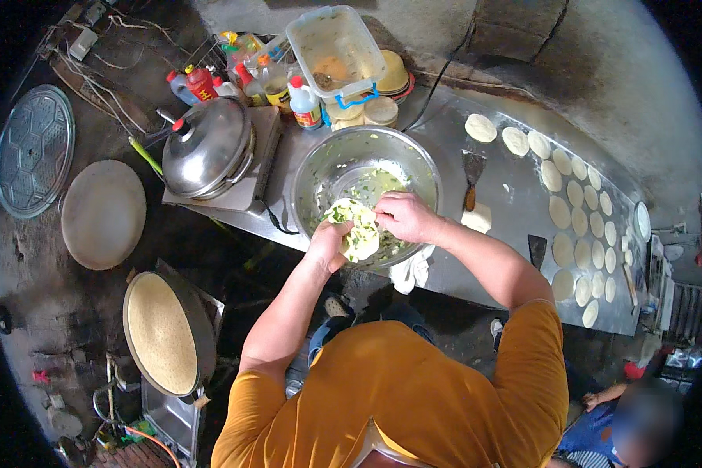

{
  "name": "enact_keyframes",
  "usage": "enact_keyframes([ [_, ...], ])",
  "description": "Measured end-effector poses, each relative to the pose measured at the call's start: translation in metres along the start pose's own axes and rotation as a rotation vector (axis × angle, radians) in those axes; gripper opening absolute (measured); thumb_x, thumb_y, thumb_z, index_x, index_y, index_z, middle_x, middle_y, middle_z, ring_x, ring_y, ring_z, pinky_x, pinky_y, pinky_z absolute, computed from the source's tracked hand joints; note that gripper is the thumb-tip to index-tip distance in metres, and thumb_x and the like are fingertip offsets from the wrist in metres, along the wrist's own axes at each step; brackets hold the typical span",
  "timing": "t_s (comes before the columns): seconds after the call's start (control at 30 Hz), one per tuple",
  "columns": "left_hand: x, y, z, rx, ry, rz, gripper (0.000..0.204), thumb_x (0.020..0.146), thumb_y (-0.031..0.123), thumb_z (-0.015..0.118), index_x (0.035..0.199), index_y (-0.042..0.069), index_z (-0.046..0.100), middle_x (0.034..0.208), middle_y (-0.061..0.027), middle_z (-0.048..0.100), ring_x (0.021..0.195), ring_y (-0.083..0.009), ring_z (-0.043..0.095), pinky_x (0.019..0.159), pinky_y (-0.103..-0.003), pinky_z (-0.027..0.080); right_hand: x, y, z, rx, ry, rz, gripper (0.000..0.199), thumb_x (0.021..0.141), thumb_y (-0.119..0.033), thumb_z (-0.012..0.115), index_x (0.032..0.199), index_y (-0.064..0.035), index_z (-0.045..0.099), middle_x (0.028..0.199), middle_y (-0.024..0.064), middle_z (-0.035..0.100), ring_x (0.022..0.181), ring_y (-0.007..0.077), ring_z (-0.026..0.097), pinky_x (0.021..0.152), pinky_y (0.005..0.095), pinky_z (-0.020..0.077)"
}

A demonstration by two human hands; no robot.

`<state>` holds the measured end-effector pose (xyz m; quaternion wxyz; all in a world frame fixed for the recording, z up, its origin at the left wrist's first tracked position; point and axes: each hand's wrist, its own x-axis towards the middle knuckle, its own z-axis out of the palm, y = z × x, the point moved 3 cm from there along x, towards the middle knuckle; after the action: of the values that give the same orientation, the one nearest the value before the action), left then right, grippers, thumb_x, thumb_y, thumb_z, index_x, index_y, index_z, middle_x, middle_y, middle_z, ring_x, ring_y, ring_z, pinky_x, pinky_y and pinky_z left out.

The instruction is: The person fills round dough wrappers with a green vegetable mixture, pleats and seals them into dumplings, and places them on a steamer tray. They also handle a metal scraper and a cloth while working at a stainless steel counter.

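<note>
My left hand (329,245) cradles a flat dough round (361,251) from its left side, fingers beneath and thumb on top. Chopped green and pale filling (351,222) covers the round. The fingers of my right hand (407,216) are pinched together at the round's right edge. Both hands are over the near side of a large steel bowl (308,183), which has more chopped filling and some liquid at its bottom.
Right of the bowl, rows of dough rounds (561,212) cover the steel table (460,257). A spatula (473,175), dough lump (477,218) and dark scraper (537,251) lie closer. A lidded pan (207,148) stands left; bottles (304,101) and a plastic tub (335,51) stand behind. Another person (600,425) is lower right.
</note>
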<state>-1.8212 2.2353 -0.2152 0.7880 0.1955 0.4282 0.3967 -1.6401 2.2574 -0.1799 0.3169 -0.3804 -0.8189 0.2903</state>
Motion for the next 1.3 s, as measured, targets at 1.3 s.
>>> enact_keyframes([
  [1.3,-0.01,0.007,-0.016,0.269,0.012,0.009,0.043,0.091,-0.002,0.044,0.134,0.003,0.044,0.115,-0.0137,0.061,0.096,-0.0249,0.066,0.073,-0.047,0.058,0.001,-0.01,0.014,0.002,-0.008,0.055,0.011,0.08,-0.013,0.064,0.086,-0.0047,0.061,0.081,0.0111,0.062,0.078,0.0292,0.063,0.069,0.0397,0.0504],
])
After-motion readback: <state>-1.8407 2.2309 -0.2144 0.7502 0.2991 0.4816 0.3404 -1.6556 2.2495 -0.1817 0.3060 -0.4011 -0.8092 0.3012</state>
